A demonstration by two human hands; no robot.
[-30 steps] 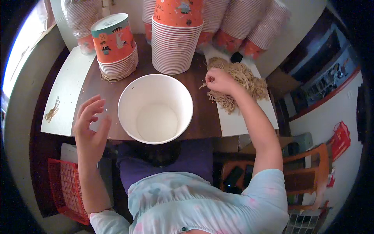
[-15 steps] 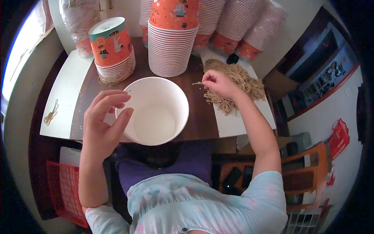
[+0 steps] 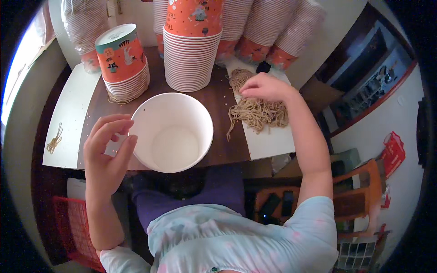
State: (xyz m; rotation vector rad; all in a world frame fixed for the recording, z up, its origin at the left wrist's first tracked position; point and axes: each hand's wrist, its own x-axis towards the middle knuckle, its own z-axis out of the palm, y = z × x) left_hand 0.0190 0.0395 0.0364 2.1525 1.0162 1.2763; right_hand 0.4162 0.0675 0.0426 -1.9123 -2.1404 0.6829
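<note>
A large white paper bucket point(image 3: 175, 148) stands at the table's near edge, its mouth turned up toward me and its inside bare apart from a small dark speck near the rim. My left hand point(image 3: 109, 148) is beside the bucket's left rim, thumb and fingers curved and apart, holding nothing; whether it touches the rim I cannot tell. On the right lies a heap of thin tan strands point(image 3: 261, 116), like string or rubber bands. Over its far part is my right hand point(image 3: 268, 88), fingers bent and pressed together; anything in them is hidden.
A tall stack of orange-printed buckets point(image 3: 189, 59) stands behind the bucket. A shorter upside-down stack point(image 3: 120, 57) is at the left, tan loops round its base. Plastic-wrapped stacks point(image 3: 268, 27) line the wall. Tan loops point(image 3: 54, 142) lie far left; a wooden chair point(image 3: 359, 200) stands right.
My right hand has moved from the heap's left edge to over its far part. The heap's shape has shifted, with strands trailing off its near left side. My left hand stays beside the bucket.
</note>
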